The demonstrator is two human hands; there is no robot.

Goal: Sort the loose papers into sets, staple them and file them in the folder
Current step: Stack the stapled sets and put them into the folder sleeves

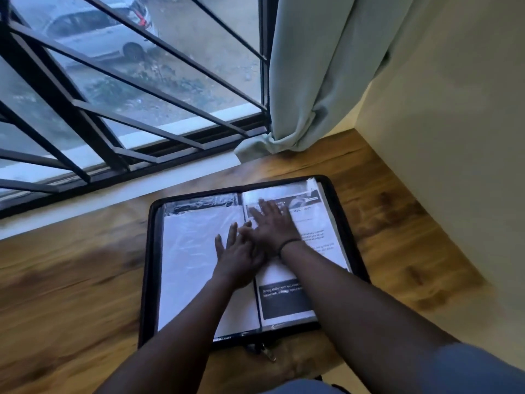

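head view: a black zip folder (pixel 345 223) is laid open on the wooden table (pixel 71 294) below the barred window (pixel 113 95). the left hand (pixel 237 255) is pressed flat by the spine, the right hand (pixel 272 223) flat on the printed page (pixel 321 231) in the right sleeve; the fingers are spread, the hands touching.

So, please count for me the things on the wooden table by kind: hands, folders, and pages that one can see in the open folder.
Hands: 2, the left hand and the right hand, both flat on the pages
Folder: 1, open
Visible pages: 2, left page and right page
Total: 5
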